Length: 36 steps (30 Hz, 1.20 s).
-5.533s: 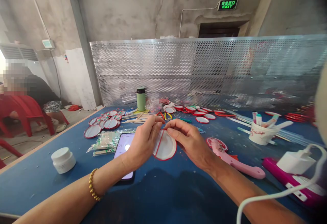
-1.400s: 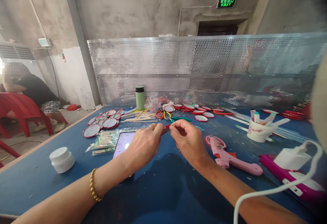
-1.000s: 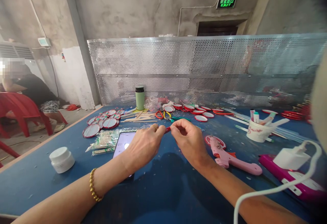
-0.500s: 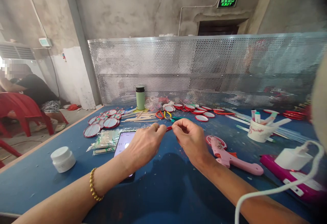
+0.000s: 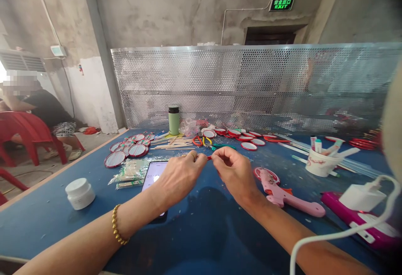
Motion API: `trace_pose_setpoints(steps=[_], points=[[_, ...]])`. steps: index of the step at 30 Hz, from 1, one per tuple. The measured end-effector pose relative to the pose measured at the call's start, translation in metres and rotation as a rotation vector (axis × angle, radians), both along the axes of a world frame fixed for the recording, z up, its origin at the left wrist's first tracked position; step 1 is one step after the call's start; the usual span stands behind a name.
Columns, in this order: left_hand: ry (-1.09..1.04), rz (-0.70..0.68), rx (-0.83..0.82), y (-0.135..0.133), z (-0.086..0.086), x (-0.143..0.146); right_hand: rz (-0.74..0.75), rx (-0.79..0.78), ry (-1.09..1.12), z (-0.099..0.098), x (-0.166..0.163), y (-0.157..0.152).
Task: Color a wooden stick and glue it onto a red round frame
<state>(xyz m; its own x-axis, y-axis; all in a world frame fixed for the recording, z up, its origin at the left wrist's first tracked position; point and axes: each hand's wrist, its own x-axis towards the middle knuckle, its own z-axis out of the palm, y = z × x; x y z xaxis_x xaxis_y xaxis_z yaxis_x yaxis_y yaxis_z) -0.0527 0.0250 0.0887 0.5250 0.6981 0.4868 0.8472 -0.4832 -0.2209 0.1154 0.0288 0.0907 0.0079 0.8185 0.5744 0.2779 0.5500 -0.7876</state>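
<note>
Over the middle of the blue table, my left hand (image 5: 180, 175) and my right hand (image 5: 235, 173) are close together, fingertips pinched. A small, thin red piece (image 5: 209, 157) spans the gap between them, gripped from both sides; the fingers hide most of it, so its kind cannot be made out. Partly under my left forearm lies a phone (image 5: 152, 178) with a lit screen. A pink glue gun (image 5: 290, 203) rests to the right of my right hand, by a red-rimmed disc (image 5: 275, 177). Pliers with orange and yellow handles (image 5: 204, 142) lie beyond my fingers.
White jar (image 5: 80, 194), plastic packets (image 5: 132, 172) and red-rimmed round pieces (image 5: 137, 150) are at left. Wooden sticks (image 5: 172, 144) and a green bottle (image 5: 173, 121) stand farther back. At right are a cup of pens (image 5: 320, 164), magenta power strip (image 5: 342, 210) and white cable (image 5: 339, 236).
My left hand's fingertips have moved slightly right, closer to my right hand, so less of the red piece shows. The whole view has shifted a little.
</note>
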Motion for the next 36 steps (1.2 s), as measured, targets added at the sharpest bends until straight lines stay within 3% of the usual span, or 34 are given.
trace_pose_setpoints(steps=[13,18,20,24,26,36], points=[[-0.024,-0.04,0.079,0.002,-0.002,-0.001,-0.029,-0.01,-0.032,0.0,0.0,0.001],[-0.183,-0.097,0.011,0.007,-0.004,-0.004,-0.023,0.009,-0.054,0.002,0.002,0.002],[-0.379,-0.15,-0.129,0.011,-0.005,-0.005,-0.006,0.005,-0.039,0.005,0.006,0.004],[-0.862,-0.251,-0.676,0.022,-0.006,-0.006,-0.021,0.039,0.05,0.011,0.017,0.01],[-1.013,-0.294,-0.859,0.025,-0.006,-0.005,-0.026,0.06,0.049,0.013,0.022,0.013],[-1.167,-0.332,-1.047,0.022,0.0,-0.003,0.009,0.343,-0.292,0.006,0.022,0.019]])
